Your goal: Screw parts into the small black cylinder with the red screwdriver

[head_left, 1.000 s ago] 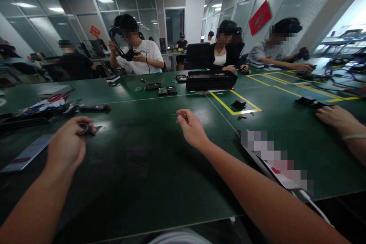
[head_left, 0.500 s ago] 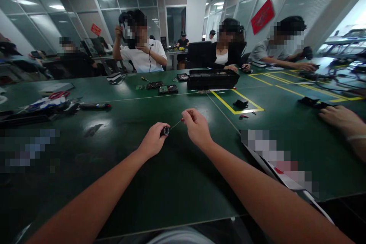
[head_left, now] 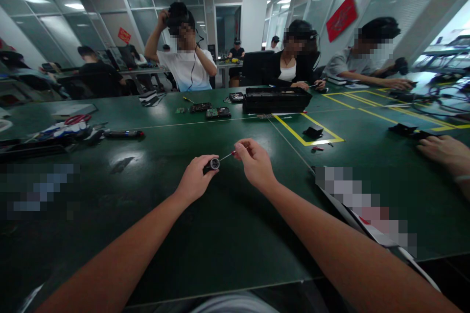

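My left hand (head_left: 194, 178) is closed round a small black cylindrical part (head_left: 212, 165) with a round, silvery-rimmed end turned toward me. Between the fingertips of my right hand (head_left: 254, 161) is a thin screwdriver (head_left: 228, 155) with a red handle, most of it hidden by the fingers. Its slim metal shaft slants down to the left, and the tip is at the rim of the black part. Whether the tip touches it I cannot tell. Both hands are held above the green table (head_left: 176, 254).
A long black housing (head_left: 276, 101) and circuit-board units (head_left: 218, 113) stand farther back. A black bracket (head_left: 313, 132) lies inside a yellow-taped outline. Tools (head_left: 125, 135) are on the left. Another person's hand (head_left: 442, 150) rests at the right; several people sit opposite.
The black part has turned so its round end faces me more, and the screwdriver shaft shows more clearly. Across the table, a person's hand has moved up to their headgear.
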The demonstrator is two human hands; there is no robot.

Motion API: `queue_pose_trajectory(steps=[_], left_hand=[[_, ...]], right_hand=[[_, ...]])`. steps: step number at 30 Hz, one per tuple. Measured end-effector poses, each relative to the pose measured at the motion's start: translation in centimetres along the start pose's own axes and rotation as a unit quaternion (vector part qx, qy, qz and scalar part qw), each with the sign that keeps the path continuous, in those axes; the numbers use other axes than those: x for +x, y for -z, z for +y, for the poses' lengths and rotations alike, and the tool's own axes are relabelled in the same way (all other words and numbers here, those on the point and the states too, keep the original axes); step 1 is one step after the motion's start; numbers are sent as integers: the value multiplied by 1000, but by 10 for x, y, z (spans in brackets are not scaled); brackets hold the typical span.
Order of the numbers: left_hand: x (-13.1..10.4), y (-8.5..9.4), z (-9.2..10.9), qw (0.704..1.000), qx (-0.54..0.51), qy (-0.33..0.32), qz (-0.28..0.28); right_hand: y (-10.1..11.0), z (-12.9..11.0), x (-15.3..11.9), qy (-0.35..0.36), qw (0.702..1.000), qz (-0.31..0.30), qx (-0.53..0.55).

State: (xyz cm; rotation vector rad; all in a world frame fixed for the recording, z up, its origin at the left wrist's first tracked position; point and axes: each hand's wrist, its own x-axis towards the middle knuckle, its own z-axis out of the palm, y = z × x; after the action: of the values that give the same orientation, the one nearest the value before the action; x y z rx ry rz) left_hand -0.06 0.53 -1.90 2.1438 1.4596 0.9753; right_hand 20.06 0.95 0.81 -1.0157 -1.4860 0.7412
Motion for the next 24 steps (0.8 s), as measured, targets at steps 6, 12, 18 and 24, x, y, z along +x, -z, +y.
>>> queue_pose_trajectory(steps=[6,12,18,24], left_hand=[[-1,0,-2,1000,-9,-5,-5],[0,1,-1,1000,10,-3,-11],[0,1,1,1000,10,-7,-9],[-1,1,2,1000,7,26,4]], right_hand=[[2,-3,-1,-2,1000,8,-24],[2,-2,1,-11,1000,14,-13],[0,2,1,-10,999,31,-32],[2,1,1,-11,999,23,-48]])
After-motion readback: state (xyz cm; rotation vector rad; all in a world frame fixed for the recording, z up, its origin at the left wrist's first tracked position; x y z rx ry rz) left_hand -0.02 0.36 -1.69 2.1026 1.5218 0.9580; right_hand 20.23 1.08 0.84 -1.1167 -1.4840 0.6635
